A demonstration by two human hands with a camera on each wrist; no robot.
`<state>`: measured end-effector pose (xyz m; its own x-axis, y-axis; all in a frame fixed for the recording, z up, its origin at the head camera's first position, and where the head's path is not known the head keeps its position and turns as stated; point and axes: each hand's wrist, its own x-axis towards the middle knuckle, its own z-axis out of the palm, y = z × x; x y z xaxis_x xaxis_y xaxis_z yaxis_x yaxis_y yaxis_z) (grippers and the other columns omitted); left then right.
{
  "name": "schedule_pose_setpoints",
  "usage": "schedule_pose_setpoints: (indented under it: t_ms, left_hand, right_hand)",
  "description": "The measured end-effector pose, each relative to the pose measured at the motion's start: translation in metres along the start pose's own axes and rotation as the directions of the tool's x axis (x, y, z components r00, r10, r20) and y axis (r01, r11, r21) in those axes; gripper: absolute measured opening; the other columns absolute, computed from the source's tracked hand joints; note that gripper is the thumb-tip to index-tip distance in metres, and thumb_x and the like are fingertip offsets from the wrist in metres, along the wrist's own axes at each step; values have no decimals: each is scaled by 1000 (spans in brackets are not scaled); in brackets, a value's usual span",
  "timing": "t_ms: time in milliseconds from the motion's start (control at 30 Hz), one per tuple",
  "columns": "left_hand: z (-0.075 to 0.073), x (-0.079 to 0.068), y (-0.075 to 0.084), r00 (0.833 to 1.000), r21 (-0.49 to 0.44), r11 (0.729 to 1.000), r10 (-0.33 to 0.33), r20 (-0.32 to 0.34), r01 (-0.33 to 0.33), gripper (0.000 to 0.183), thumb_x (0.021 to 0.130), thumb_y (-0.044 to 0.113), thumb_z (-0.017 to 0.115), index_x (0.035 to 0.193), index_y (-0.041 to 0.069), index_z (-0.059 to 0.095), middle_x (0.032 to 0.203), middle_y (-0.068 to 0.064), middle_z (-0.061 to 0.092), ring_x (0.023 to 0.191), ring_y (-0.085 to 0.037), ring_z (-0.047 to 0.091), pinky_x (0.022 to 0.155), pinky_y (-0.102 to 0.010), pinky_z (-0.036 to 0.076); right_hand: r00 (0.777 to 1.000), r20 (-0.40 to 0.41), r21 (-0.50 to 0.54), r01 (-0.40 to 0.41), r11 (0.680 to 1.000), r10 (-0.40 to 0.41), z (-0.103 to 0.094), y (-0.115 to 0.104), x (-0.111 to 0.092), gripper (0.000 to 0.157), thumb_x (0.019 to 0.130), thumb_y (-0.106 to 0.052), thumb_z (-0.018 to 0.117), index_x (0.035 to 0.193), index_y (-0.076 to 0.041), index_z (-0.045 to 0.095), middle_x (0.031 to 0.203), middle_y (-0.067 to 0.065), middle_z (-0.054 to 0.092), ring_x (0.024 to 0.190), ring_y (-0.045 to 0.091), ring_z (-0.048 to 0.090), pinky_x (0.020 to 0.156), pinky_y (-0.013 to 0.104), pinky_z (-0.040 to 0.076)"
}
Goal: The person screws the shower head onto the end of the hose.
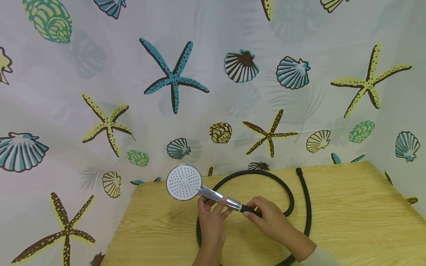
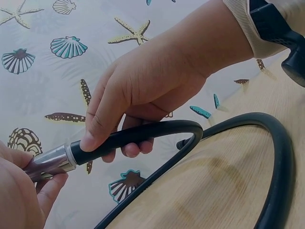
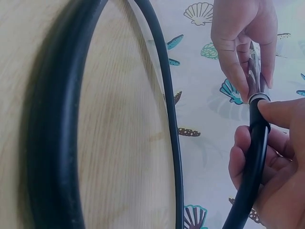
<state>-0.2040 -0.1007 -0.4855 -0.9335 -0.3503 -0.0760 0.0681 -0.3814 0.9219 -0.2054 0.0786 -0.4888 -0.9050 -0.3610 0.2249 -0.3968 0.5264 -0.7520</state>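
Note:
A shower head (image 1: 184,183) with a round white spray face and a chrome handle (image 1: 213,194) is held up over the table, tilted with its face toward the upper left. My left hand (image 1: 212,220) grips the chrome handle between thumb and fingers. The black hose (image 2: 157,129) meets the handle's lower end, where a pale ring (image 3: 259,97) shows at the joint. Right at that joint, my right hand (image 1: 269,218) pinches the hose end, thumb on one side and fingers curled round the other. From there the hose loops over the table.
The wooden table (image 1: 352,207) carries the looped hose, whose free end (image 1: 298,171) lies near the back edge. Behind and at both sides hangs a white curtain (image 1: 213,99) printed with shells and starfish.

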Motion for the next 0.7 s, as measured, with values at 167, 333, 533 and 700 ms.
schedule_pose_setpoints:
  t_ms: [167,333,533,700]
  left_hand:
    - [1,1,-1,1000,-5,1000,-2,-9,2,53,84,5,73,127,10,43,111,-10,53,96,-21,67,82,-45,63]
    - [1,2,-3,1000,-19,1000,2,-11,-3,52,84,4,73,127,9,43,109,-10,53,95,-22,67,82,-45,63]
    - [1,2,-3,1000,-26,1000,-1,-1,1,53,84,4,72,128,9,41,112,-11,52,97,-23,67,83,-46,62]
    - [0,2,-3,1000,-18,1000,4,11,-4,54,84,6,72,128,10,41,113,-11,51,99,-24,66,84,-46,62]
  right_hand:
    - [1000,15,8,5,1000,-5,-1,1,0,19,95,-40,59,104,-24,63,97,-15,62,80,4,58,68,17,53]
    - [1000,13,0,2,1000,-2,-1,2,0,22,95,-41,58,107,-24,65,96,-15,64,78,3,56,66,17,52]
    - [1000,15,-6,11,1000,-11,0,4,1,25,97,-41,56,113,-25,65,99,-14,67,80,0,57,68,17,53]
    - [998,45,28,42,999,-43,-2,6,3,27,98,-38,53,121,-23,58,95,-12,67,71,1,56,60,18,53]
